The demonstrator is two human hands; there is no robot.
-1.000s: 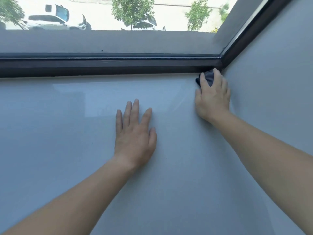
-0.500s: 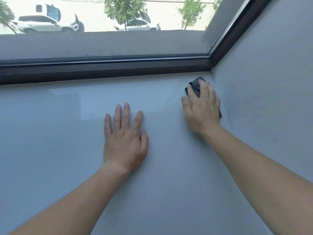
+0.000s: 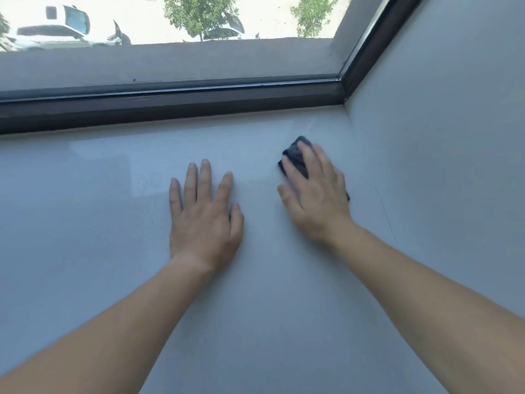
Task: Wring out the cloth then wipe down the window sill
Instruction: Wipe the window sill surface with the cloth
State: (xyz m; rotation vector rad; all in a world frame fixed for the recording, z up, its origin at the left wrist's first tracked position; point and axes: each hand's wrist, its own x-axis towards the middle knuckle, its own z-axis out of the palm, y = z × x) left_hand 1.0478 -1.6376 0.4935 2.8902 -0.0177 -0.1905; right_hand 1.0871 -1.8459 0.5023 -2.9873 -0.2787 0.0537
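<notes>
Task status: the wiping stage is in progress. No wringing is under way, and the dark cloth [image 3: 295, 156] is already flat on the window sill [image 3: 85, 251], so the wringing step is judged complete, though its wetness cannot be read from this view. The right hand [image 3: 314, 194] lies palm-down on the cloth, fingers [image 3: 308, 155] extended and pressing it against the sill rather than curled around it; only the cloth's far end and 1 small corner at the hand's right side show, and motion blur there suggests an active stroke. The cloth sits on the right part of the sill, near the side wall [image 3: 440, 137] and somewhat short of the dark window frame [image 3: 170, 103]. The left hand [image 3: 203, 214] rests flat on the bare sill just beside the right hand, fingers spread, holding nothing; it appears to serve as a brace. A faint sheen near the far right corner may indicate a wiped zone, but this is uncertain. The wide left portion and the near portion of the sill are judged still to be covered. Obstructions: no loose objects stand on the sill. The braced left hand occupies the centre and would need to shift for a leftward pass. The frame and side wall limit the stroke in the corner.
</notes>
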